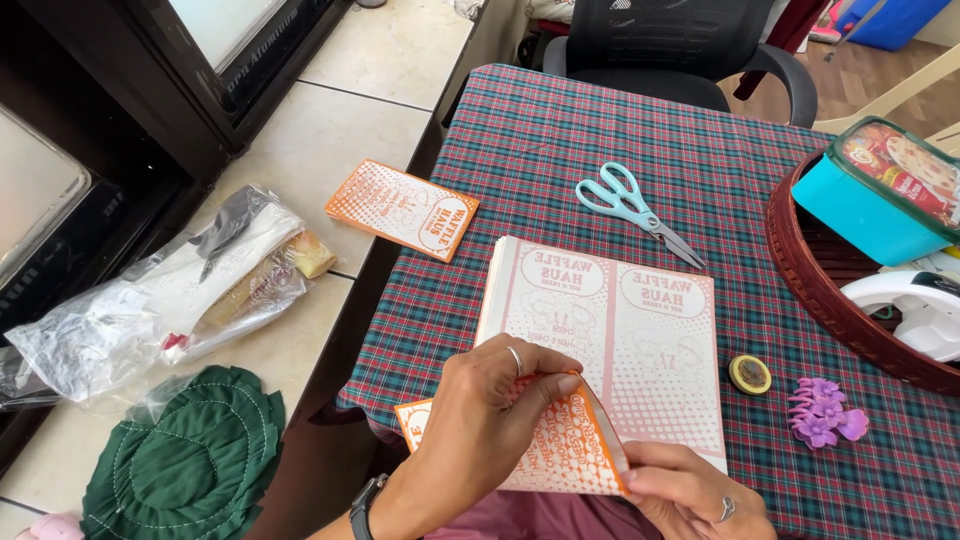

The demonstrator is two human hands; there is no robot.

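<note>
Paper piece: orange-printed paper bag (560, 445) at the near table (560, 140) edge, partly overlapping the paper stack (610, 340).
Left hand: left hand (490, 420) lies over the piece, fingers curled, pressing a fold.
Right hand: right hand (690, 490) pinches its near right corner.
Axis: fold edge runs diagonally, far-left to near-right.
Nearer: both touching; scissors (635, 208) well beyond.

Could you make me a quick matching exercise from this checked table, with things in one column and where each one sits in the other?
Things:
1. light blue scissors
2. small yellow tape roll
3. purple plastic hair claw
4. orange printed paper sleeve

Places:
A. pinched between left hand and right hand
B. nearest the brown basket
C. beyond the pale printed sheets
D. just right of those sheets

Pairs: 1-C, 2-D, 3-B, 4-A
</note>
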